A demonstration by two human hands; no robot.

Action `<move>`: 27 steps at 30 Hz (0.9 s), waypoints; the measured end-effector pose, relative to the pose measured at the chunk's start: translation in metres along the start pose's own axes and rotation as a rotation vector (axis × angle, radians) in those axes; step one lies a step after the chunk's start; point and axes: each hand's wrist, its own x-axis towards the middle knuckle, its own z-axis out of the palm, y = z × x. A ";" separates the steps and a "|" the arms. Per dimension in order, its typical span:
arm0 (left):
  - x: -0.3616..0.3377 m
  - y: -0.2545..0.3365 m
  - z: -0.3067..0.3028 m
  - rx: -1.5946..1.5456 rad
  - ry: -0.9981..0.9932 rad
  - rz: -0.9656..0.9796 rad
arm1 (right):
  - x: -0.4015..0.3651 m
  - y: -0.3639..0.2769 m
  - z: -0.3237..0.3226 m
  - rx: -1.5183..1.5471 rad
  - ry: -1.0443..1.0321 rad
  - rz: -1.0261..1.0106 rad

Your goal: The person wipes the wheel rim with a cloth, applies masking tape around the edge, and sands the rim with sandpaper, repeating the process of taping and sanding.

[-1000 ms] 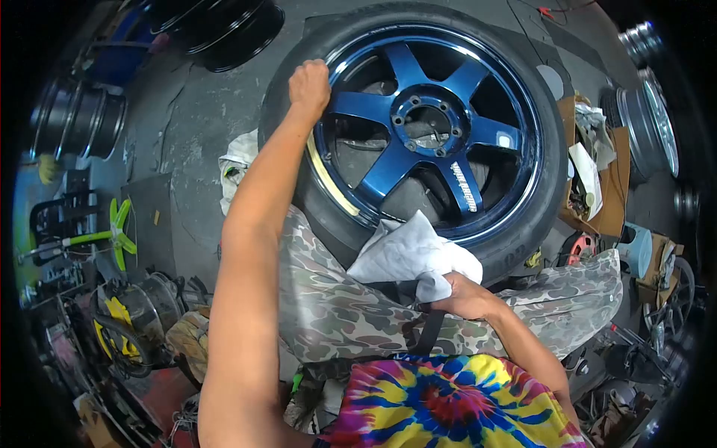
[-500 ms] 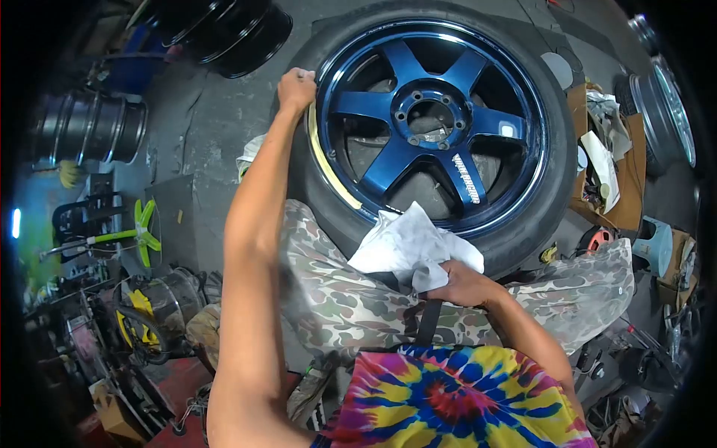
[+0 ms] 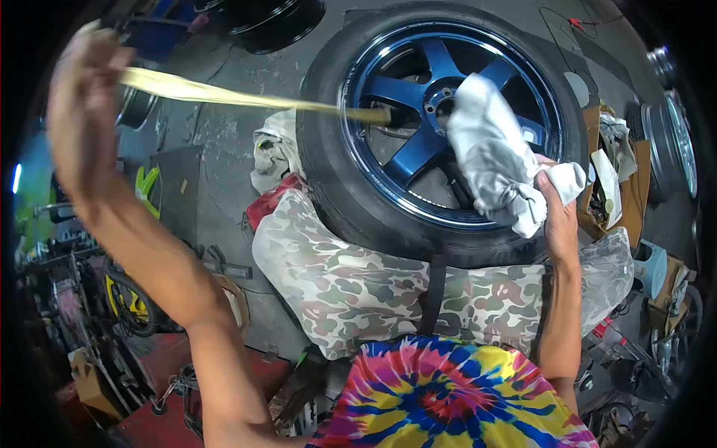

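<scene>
My left hand (image 3: 89, 112), blurred and raised at the far left, is closed on one end of a pale yellow strip (image 3: 216, 92). The strip stretches right, across the tire (image 3: 317, 142), and its other end hangs over the rim's left part. The blue six-spoke wheel (image 3: 422, 153) lies flat inside the tire. Over its right part my right hand (image 3: 559, 205) grips a bunched white cloth (image 3: 489, 149), whose loose upper part is smeared by motion and hides some spokes.
Camouflage-clad legs (image 3: 358, 284) lie along the tire's near side. A cardboard box (image 3: 635, 179) with rags stands to the right. A crumpled cloth (image 3: 276, 149) and a red object (image 3: 272, 201) are left of the tire. Black rims (image 3: 276, 22) sit at the top left.
My left hand has swung left, and the yellow strip that lay along the rim edge is now pulled away. My right hand has lifted the white cloth up and right over the wheel.
</scene>
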 end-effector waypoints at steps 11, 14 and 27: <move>-0.042 -0.223 -0.074 0.801 -0.028 -0.033 | -0.035 0.048 0.055 -0.873 -0.580 -0.343; -0.090 -0.278 -0.060 0.937 -0.358 -0.239 | -0.029 0.057 0.046 -0.977 -0.631 -0.391; -0.172 -0.333 0.172 0.688 -0.073 -0.227 | 0.176 0.045 0.330 -0.667 -0.122 -0.300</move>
